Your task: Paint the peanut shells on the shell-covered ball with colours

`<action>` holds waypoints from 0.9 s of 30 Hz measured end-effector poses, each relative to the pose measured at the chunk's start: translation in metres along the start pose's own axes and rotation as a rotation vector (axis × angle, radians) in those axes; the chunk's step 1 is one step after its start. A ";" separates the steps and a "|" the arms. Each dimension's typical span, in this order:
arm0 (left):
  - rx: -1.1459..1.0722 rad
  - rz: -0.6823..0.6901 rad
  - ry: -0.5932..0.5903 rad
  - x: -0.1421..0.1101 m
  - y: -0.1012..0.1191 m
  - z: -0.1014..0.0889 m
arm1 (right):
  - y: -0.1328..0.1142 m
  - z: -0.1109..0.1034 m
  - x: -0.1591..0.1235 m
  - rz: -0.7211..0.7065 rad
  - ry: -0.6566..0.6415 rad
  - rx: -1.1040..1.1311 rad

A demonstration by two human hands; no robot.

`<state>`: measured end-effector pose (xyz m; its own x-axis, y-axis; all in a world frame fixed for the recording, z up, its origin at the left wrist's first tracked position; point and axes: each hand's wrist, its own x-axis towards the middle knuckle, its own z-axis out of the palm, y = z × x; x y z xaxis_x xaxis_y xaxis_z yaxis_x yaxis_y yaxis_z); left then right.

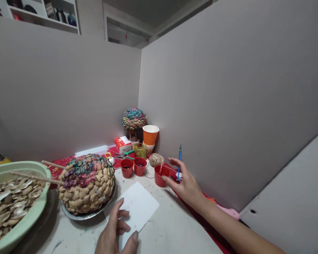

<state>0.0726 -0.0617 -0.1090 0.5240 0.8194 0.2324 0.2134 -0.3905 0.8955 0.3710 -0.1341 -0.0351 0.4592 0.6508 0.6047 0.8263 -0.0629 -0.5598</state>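
Over a white sheet of paper point(141, 204) my left hand point(116, 229) hovers with fingers loosely bent and apart, nothing in them. My right hand point(187, 185) reaches to a red cup point(160, 179), its thumb at the cup's near side and the other fingers spread. A reddish stick point(161, 168) stands in that cup. Behind the right fingers shows an upright blue pen-like tool point(179, 155); I cannot tell whether it touches the hand. Left of the paper, a dome of peanut shells point(87, 190), partly painted teal, purple and pink, sits in a metal bowl point(82, 216).
Two more red cups point(127, 169) with dark liquid stand beside a twine ball point(156, 159). Behind are a painted shell tree point(134, 120), an orange cup point(150, 135), a small box point(123, 144) and scissors. A green basket point(46, 176) of shells is left. Grey panels point(214, 88) enclose the table.
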 end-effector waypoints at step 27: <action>-0.090 -0.074 -0.164 0.005 -0.004 -0.007 | -0.066 0.062 0.080 -0.157 -0.510 -0.362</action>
<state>0.0687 -0.0535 -0.1093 0.6383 0.7624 0.1065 0.1859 -0.2869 0.9398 0.3328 -0.0314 0.0150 0.1849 0.9452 0.2689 0.9697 -0.1311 -0.2060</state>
